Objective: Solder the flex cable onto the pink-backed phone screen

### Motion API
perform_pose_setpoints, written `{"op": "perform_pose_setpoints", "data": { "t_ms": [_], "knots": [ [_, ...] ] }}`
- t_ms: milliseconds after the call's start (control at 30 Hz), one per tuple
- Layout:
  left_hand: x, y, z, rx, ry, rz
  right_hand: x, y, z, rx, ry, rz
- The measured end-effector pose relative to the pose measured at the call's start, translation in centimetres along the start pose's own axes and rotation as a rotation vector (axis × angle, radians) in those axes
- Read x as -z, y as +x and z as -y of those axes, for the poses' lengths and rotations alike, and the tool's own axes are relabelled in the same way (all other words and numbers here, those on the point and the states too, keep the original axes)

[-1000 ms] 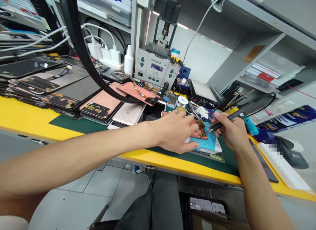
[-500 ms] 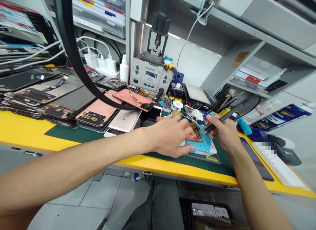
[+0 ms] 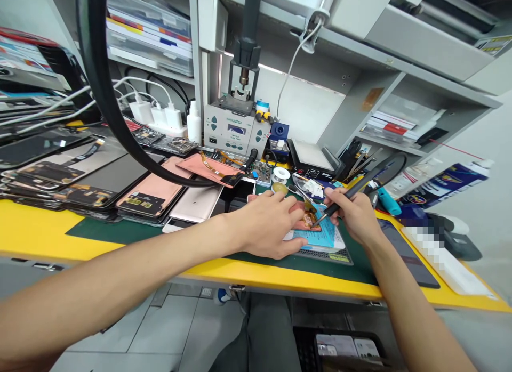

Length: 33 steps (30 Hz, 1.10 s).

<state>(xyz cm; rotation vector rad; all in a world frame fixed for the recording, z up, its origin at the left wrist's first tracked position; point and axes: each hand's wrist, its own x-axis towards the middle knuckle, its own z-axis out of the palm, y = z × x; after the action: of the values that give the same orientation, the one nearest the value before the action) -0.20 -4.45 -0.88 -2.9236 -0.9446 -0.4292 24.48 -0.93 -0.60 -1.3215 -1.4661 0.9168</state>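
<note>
My left hand (image 3: 274, 225) lies over a copper-pink phone screen panel (image 3: 310, 227). Its fingers are stretched out, their tips resting at the panel and the thumb beside its near edge. Most of the panel's left part is hidden under this hand. My right hand (image 3: 356, 215) is closed around the dark handle of a soldering iron (image 3: 365, 183). The iron's thin tip points down and left, at a gold flex cable (image 3: 309, 217) on the panel; whether it touches cannot be told. Beneath the panel is a light-blue printed booklet (image 3: 330, 234).
Stacked phone screens (image 3: 104, 175) fill the left of the bench. A black hose (image 3: 120, 127) arches across the near left. Behind stand a grey soldering station (image 3: 234, 128), a solder spool (image 3: 280, 175) and a heating plate (image 3: 312, 154). A dark tablet-like panel (image 3: 408, 255) lies at right.
The whole view has shifted slightly, with the bench appearing a little further left. Both hands hold nearly the same pose, and the iron's tip stays at the panel's flex cable.
</note>
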Motion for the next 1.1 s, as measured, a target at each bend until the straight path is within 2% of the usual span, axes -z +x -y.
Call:
{"op": "perform_pose_setpoints", "data": {
  "t_ms": [833,1100],
  "knots": [
    [-0.01,-0.04,0.04,-0.006,0.008,-0.008,0.32,0.18,-0.46,0.015,0.000,-0.002],
    [-0.04,0.00,0.01,-0.007,0.040,-0.004,0.06,-0.04,0.15,0.039,-0.020,-0.012]
  ]
}}
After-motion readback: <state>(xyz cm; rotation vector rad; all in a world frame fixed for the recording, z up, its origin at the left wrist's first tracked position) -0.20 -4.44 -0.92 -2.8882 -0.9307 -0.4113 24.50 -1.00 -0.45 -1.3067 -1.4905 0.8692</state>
